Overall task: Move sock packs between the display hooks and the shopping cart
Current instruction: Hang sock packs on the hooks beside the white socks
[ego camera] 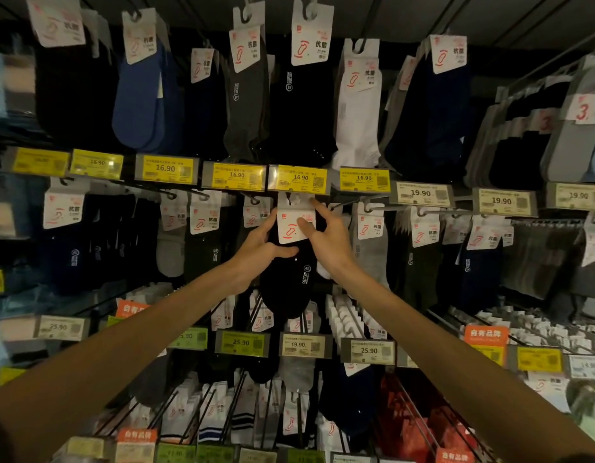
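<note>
- High up on the left, blue socks (pixel 139 105) hang on the wall of socks.
- A bare arm reaches up from the bottom left. At its end is the left hand (pixel 259 248).
- The left hand holds the left side of a black sock pack (pixel 289 279). Its thumb lies across the front of the black sock, and its fingers curl round the pack's edge.
- The sock pack is up in the middle row of the wall, right between the two hands. It hangs down dark and long below them.
- The pack has a white card (pixel 291 228) on top with a red foot mark on it.
- The top of the card sits just under a yellow price tag (pixel 299 178) that says 16.90. I cannot tell if the card hangs on anything there.
- The right hand (pixel 329 238) holds the right side of the card. Its thumb presses on the front of the card, and one finger points up to the card's top corner.
- Above and to the right of that hand, white socks (pixel 356 121) hang in the top row.
- Low down on the right are red socks (pixel 406 422).
- Near the right side, an orange sign (pixel 486 334) sticks up above the lower tags.
</note>
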